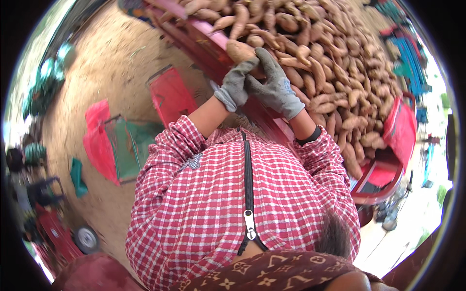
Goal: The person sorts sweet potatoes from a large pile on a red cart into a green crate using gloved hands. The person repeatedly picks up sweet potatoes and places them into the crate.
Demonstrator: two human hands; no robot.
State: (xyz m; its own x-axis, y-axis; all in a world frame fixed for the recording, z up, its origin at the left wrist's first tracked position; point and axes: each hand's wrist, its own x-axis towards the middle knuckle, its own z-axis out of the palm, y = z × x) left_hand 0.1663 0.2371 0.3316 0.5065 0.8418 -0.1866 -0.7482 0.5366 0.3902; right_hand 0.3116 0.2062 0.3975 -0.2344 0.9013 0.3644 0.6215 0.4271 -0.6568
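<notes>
My left hand (236,83), in a grey coated work glove, is closed around one end of a tan sweet potato (239,51). My right hand (273,85), gloved alike, meets it from the other side with its fingers against the same root. The two hands touch each other, and they cover the root's near part. Both are over the red metal side wall (209,31) of a cart bed. Just beyond and to the right, a large heap of loose sweet potatoes (320,65) fills the bed.
On the dirt ground (98,47) to the left lie a red panel (171,96) and a red-and-green container (123,145). Farther left are teal bundles (65,54) and a vehicle wheel (86,239). A red sheet (400,123) drapes over a metal frame (382,198) at the right.
</notes>
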